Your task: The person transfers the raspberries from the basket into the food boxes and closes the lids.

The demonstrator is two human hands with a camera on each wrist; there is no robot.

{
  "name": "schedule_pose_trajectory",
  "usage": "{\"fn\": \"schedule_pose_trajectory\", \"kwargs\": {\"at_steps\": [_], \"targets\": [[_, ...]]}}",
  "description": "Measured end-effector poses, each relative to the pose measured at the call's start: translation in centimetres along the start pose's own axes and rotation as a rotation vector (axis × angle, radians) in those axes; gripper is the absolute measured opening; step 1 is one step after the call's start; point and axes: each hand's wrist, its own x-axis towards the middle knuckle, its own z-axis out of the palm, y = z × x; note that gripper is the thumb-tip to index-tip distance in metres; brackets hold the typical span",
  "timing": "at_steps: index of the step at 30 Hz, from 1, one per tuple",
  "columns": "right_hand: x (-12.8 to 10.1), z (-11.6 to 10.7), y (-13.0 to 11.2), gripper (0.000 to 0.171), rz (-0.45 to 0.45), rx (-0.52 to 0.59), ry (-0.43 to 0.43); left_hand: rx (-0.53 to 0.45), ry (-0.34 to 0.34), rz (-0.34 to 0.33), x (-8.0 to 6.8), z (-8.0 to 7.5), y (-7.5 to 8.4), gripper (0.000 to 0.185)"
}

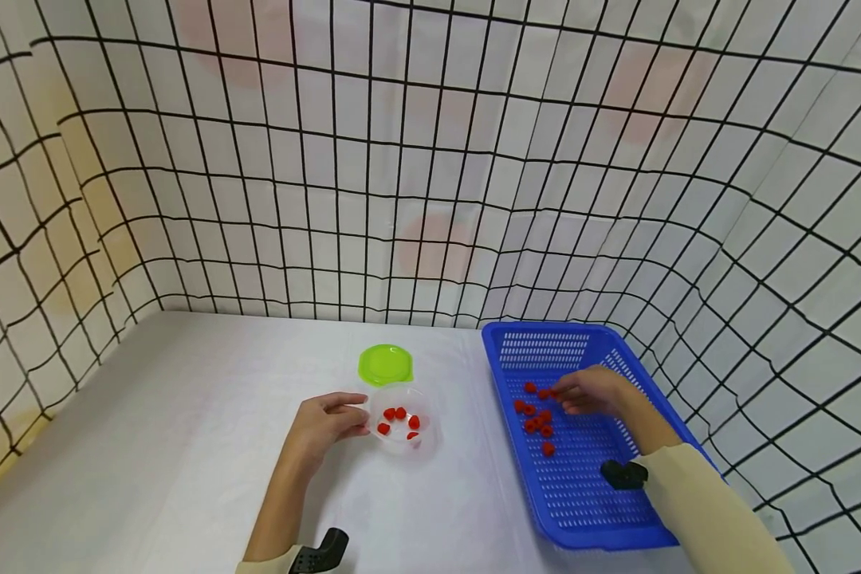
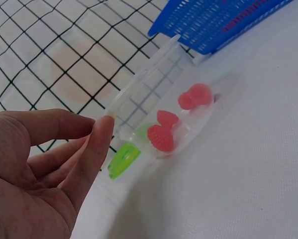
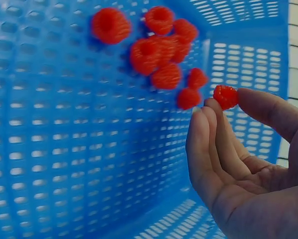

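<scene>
Between right hand [image 3: 248, 164] fingertips: raspberry [image 3: 225, 96].

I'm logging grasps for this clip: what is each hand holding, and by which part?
The right hand pinches one raspberry by its sides, between thumb and fingertips, over the blue basket. The left hand holds nothing; its fingertips touch the clear cup's rim.

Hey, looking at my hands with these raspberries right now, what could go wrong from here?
The raspberry sits pinched only at the right hand's fingertips, so it may slip or get crushed. The clear cup looks light, and the left hand merely touches its rim, so a bump could tip it and spill the berries inside. The carry crosses the blue basket's wall, where a berry could drop onto the table.
</scene>
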Motion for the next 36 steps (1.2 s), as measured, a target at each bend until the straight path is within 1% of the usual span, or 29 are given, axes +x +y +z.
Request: {"fn": "schedule_pose_trajectory", "kwargs": {"at_steps": [6,13,20,24,29,36], "targets": [[-0.4,0.4,-2.0,0.039,-0.059,-0.020,-0.007,-0.008,0.000,0.004,0.0,-0.1,-0.1,0.029],[-0.9,1.1,-4.5,0.040,-0.121,-0.053,-0.052,-0.005,-0.003,0.003,0.1,-0.1,-0.2,0.029],[-1.5,2.1,-7.0,0.042,-0.175,-0.046,-0.095,-0.025,-0.009,0.007,0.2,-0.1,-0.2,0.029],[-1.8,3.0,-8.5,0.042,-0.196,-0.041,-0.123,-0.028,-0.013,0.006,0.2,-0.2,-0.3,0.029],[-1.8,4.4,-10.1,0.038,-0.210,-0.045,-0.119,-0.037,-0.017,-0.001,0.3,-0.3,-0.2,0.028],[-1.3,6.9,-11.4,0.033,-0.214,-0.021,-0.138,-0.052,-0.022,-0.001,0.3,-0.3,-0.2,0.029]]}}
